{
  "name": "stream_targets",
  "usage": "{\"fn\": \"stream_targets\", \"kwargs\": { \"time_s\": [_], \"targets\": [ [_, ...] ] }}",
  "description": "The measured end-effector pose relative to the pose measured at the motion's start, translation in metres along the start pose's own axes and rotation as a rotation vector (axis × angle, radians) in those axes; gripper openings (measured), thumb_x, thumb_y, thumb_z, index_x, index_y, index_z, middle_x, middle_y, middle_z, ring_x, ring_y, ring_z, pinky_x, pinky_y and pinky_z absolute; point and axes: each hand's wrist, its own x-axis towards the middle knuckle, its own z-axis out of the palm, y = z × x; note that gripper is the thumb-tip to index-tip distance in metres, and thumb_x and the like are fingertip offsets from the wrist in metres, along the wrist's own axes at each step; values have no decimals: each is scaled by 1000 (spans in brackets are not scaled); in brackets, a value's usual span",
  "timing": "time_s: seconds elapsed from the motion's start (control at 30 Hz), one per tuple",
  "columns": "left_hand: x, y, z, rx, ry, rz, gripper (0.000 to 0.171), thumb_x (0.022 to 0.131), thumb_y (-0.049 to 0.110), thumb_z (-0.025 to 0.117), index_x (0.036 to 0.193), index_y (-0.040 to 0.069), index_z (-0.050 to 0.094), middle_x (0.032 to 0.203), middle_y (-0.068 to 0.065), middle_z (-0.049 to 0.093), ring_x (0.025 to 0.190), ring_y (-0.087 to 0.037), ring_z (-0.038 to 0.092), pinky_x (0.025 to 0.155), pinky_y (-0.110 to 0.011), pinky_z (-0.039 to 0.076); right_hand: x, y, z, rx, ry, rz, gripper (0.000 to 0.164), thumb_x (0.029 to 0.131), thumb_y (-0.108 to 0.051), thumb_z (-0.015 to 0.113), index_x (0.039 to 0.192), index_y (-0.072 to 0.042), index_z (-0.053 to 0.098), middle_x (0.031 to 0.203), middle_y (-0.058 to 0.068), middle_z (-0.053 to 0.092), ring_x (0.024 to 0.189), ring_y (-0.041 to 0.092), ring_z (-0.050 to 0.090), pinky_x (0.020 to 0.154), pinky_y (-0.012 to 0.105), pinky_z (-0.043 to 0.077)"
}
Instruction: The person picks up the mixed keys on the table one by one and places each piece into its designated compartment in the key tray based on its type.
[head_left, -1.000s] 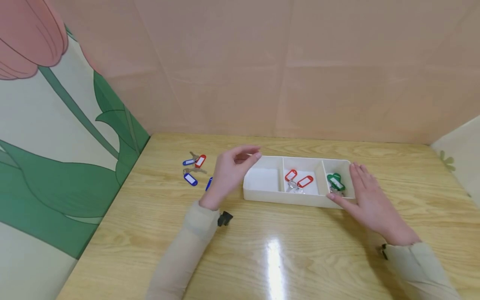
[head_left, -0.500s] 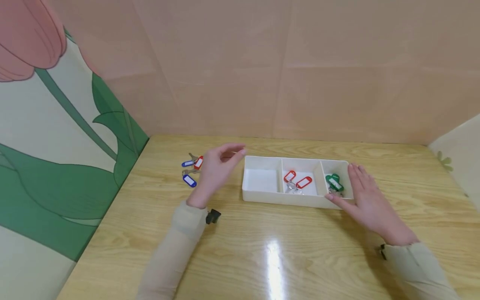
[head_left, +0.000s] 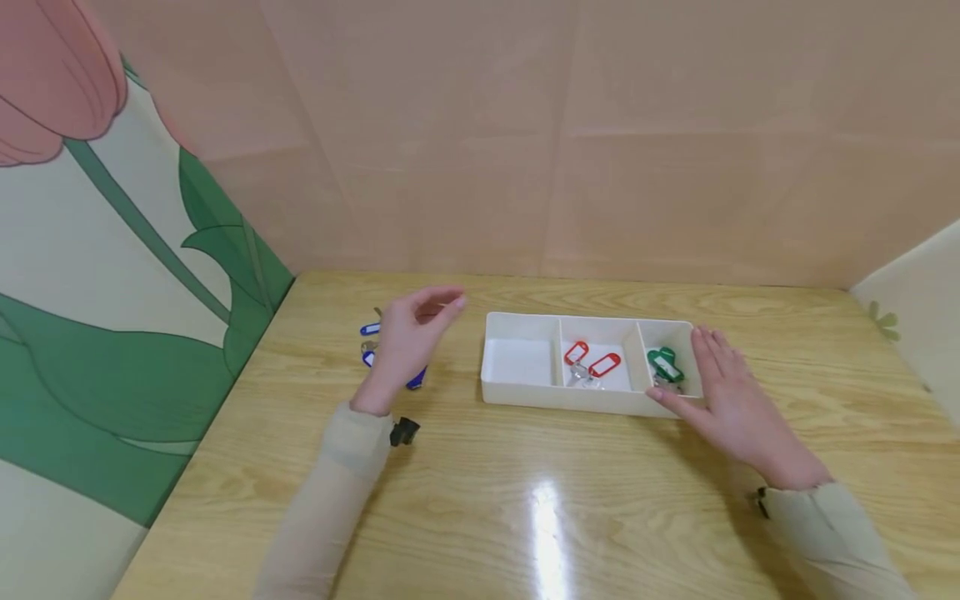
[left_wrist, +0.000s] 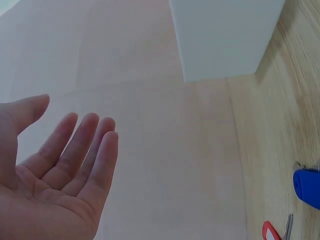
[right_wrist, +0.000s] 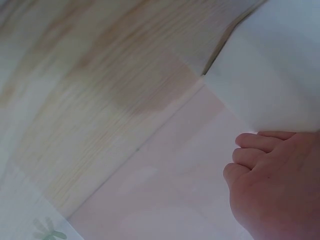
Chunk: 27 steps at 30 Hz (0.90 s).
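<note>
My left hand (head_left: 407, 339) hovers over the left part of the table, fingers loosely bent and thumb apart, with nothing in it; the palm (left_wrist: 60, 195) looks bare in the left wrist view. Below and beside it lie keys with blue tags (head_left: 371, 329), partly hidden by the hand. A red key tag (left_wrist: 270, 231) shows in the left wrist view. My right hand (head_left: 738, 404) rests on the right end of a white divided box (head_left: 577, 400), fingers straight along the end wall, thumb at the front rim.
Red-tagged keys (head_left: 604, 365) lie in the box's middle compartment, green-tagged ones (head_left: 665, 364) in the right compartment. The left compartment's floor (head_left: 521, 362) is bare. A pink wall (head_left: 525, 167) stands behind the wooden table (head_left: 480, 492).
My left hand has moved left, away from the box and over the loose keys, covering the red tag there in the head view. The right hand has stayed on the box.
</note>
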Motion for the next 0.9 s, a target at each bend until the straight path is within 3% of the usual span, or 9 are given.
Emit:
{"fn": "stream_targets", "kwargs": {
  "time_s": [0.2, 0.47, 0.9],
  "targets": [
    [3, -6, -8, 35, -6, -36, 34, 98, 43, 68, 120, 18, 74, 107, 6, 73, 97, -13, 66, 86, -35, 55, 0, -3, -1, -4, 4, 5, 106, 96, -55, 65, 161, 0, 3, 167, 24, 5, 153, 34, -6, 122, 48, -4],
    [7, -10, -19, 42, 18, -25, 37, 99, 38, 69, 121, 9, 73, 106, 0, 74, 95, -16, 68, 86, -37, 55, -1, -1, -2, -7, 3, 17, 106, 95, -55, 66, 161, 1, 3, 166, 27, 5, 153, 35, -6, 122, 49, -4],
    [5, -24, -32, 73, 39, -16, 37, 99, 40, 68, 120, 10, 73, 111, -3, 73, 95, -19, 68, 87, -38, 55, 0, -3, -2, -11, -6, 11, 106, 96, -53, 65, 160, 3, 3, 164, 30, 7, 153, 36, -7, 121, 48, -6]
  ]
}}
